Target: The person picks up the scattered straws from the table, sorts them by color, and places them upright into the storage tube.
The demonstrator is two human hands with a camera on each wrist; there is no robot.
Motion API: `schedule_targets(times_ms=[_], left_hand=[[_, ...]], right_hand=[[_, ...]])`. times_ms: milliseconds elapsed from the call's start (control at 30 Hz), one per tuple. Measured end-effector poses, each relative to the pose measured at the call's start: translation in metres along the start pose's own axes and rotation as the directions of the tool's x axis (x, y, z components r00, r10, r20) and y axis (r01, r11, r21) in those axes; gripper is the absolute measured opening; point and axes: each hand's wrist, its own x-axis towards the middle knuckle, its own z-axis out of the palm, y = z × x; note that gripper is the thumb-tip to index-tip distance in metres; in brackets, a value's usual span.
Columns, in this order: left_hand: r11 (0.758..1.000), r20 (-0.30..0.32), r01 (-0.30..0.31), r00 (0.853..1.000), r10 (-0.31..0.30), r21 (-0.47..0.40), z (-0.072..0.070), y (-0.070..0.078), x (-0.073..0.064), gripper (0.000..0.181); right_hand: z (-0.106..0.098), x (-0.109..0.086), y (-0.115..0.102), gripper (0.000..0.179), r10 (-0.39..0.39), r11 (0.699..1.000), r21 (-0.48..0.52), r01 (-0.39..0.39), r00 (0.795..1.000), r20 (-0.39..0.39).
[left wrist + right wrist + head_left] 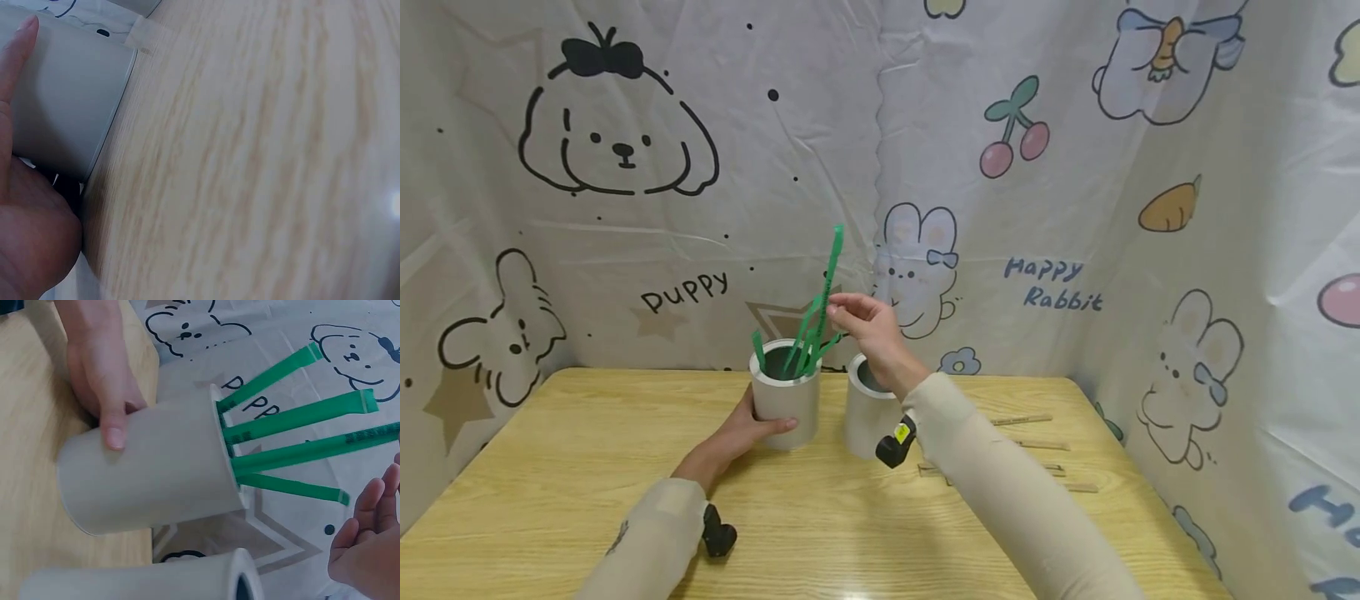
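Observation:
A white cylindrical holder [790,408] stands on the table with several long, narrow green stick packets [300,415] rising from its mouth. My left hand [739,432] grips its left side, the thumb lying across the front and the other fingers hidden behind. Above the rim, my right hand [877,333] pinches the tallest green stick packet [829,279], which bears dark print. The lower end of that packet is down inside the holder. In the right wrist view, the packet runs out of frame beside the right fingers [370,499].
Close to the right of the holder stands a second white cylinder [863,425], partly behind my right wrist. Several thin tan sticks [1033,446] lie on the right part of the wooden table [587,467]. A printed cloth [820,150] hangs behind the table.

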Motion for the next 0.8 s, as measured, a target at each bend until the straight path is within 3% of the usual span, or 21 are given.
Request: schedule_targets(times_ms=[200,333,400,500,567,633,700,800], left_hand=[[1.000,-0.004,0.015,1.000,-0.015,-0.001,0.001,0.000,0.000,0.112],[1.000,-0.002,0.008,1.000,-0.008,0.006,0.001,0.000,0.001,0.111],[1.000,0.002,0.004,1.000,-0.004,0.017,0.001,0.001,0.001,0.110],[1.000,0.003,0.002,1.000,-0.002,0.022,0.002,0.000,-0.001,0.110],[1.000,0.004,0.006,1.000,-0.006,0.025,0.002,0.000,-0.001,0.111],[1.000,0.016,0.012,1.000,-0.012,0.025,0.002,-0.001,-0.002,0.113],[1.000,0.020,0.016,1.000,-0.016,0.009,0.002,0.000,-0.002,0.113],[1.000,0.019,0.026,0.999,-0.026,0.006,0.001,0.002,-0.002,0.111]], right_hand=[[-0.002,0.001,-0.009,0.038,-0.027,0.991,-0.129,0.044,0.991,0.135],[0.003,-0.003,-0.011,0.042,-0.052,0.961,-0.250,0.121,0.963,0.264],[0.008,-0.006,-0.011,0.039,-0.081,0.927,-0.319,0.195,0.938,0.338],[0.018,-0.011,-0.012,0.031,-0.107,0.845,-0.433,0.314,0.893,0.438],[0.023,-0.014,-0.013,0.026,-0.119,0.786,-0.493,0.373,0.874,0.472],[0.026,-0.016,-0.014,0.024,-0.121,0.755,-0.529,0.386,0.876,0.467],[0.027,-0.019,-0.015,0.024,-0.134,0.743,-0.552,0.378,0.892,0.431],[0.029,-0.026,-0.020,0.023,-0.194,0.714,-0.581,0.391,0.907,0.373]])
